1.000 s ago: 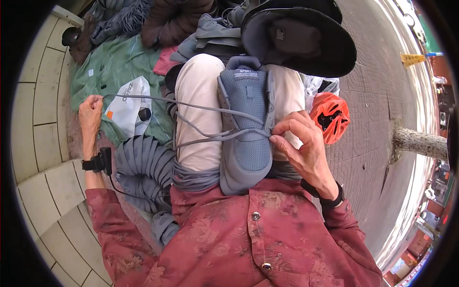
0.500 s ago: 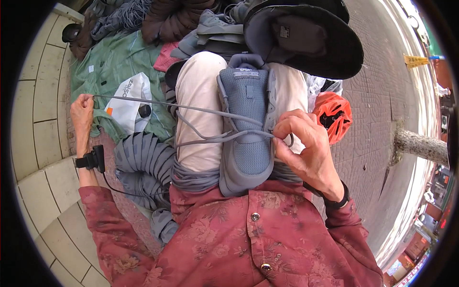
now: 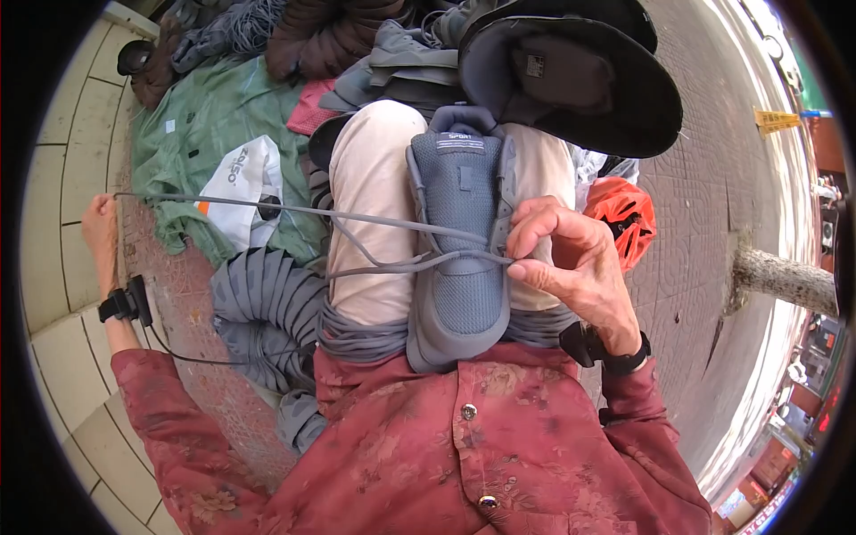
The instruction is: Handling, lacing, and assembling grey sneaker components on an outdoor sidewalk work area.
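Observation:
A grey-blue sneaker upper (image 3: 464, 299) lies along my lap between my knees, toe toward me and tongue pointing away. Far out to the left, my left hand (image 3: 101, 230) is closed on the end of a grey shoelace (image 3: 294, 208), which stretches taut to the shoe. My right hand (image 3: 571, 267) sits against the shoe's right edge, thumb and forefinger pinched on the lace near the eyelets. A second length of lace loops over my left knee. Bundles of grey laces (image 3: 367, 343) lie over my thighs by the shirt hem.
To my left are a stack of grey shoe parts (image 3: 267, 294), a green sack (image 3: 214, 120) and a white bag (image 3: 242, 192). Ahead sit brown stacked pieces (image 3: 334, 40) and a large black cap-like object (image 3: 571, 85). An orange plastic bag (image 3: 621, 218) and a tree trunk (image 3: 785, 278) stand right.
My left hand has moved further out to the left, drawing the lace longer. The small loop at my right fingers is gone; that hand stays by the shoe.

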Motion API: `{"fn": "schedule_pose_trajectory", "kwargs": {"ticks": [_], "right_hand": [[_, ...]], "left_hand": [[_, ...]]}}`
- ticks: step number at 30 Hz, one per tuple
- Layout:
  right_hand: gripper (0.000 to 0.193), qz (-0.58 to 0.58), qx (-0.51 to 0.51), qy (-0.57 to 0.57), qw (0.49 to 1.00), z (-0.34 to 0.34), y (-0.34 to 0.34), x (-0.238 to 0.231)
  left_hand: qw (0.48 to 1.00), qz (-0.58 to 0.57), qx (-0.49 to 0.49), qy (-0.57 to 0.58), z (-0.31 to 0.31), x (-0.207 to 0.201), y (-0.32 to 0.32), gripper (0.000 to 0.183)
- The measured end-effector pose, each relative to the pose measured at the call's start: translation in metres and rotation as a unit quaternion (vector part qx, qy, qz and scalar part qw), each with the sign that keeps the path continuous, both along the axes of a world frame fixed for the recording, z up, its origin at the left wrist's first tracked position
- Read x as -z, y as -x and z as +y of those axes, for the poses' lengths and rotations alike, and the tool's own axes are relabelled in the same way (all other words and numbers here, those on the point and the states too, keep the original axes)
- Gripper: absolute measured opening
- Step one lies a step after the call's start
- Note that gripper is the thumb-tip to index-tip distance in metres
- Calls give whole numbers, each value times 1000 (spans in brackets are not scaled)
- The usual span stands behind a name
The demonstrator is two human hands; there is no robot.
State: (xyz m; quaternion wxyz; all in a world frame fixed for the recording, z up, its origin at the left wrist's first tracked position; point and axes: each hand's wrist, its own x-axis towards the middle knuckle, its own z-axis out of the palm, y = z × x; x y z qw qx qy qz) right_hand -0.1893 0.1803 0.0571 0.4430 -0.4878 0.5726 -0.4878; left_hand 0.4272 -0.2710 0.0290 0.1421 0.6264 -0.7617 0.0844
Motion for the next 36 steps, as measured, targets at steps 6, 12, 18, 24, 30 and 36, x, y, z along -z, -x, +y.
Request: {"fn": "schedule_pose_trajectory", "kwargs": {"ticks": [6,12,18,24,30,36], "right_hand": [[18,-67,11,-26,997,-4,-3,8],[21,-107,20,4,994,-2,-6,15],[17,47,32,11,998,-7,-3,-2],[18,365,-36,106,924,-29,-27,-27],[13,417,-97,66,902,-46,-33,-27],[13,361,-155,-19,919,-65,-26,-25]], "left_hand": [[997,-66,-13,44,-24,-43,-73,34],[987,-105,-85,91,-24,-93,-115,43],[999,-32,-1,41,12,-88,43,32],[854,300,300,-301,249,-53,334,15],[776,300,366,-418,308,-26,374,15],[743,366,366,-424,313,-14,378,14]]}}
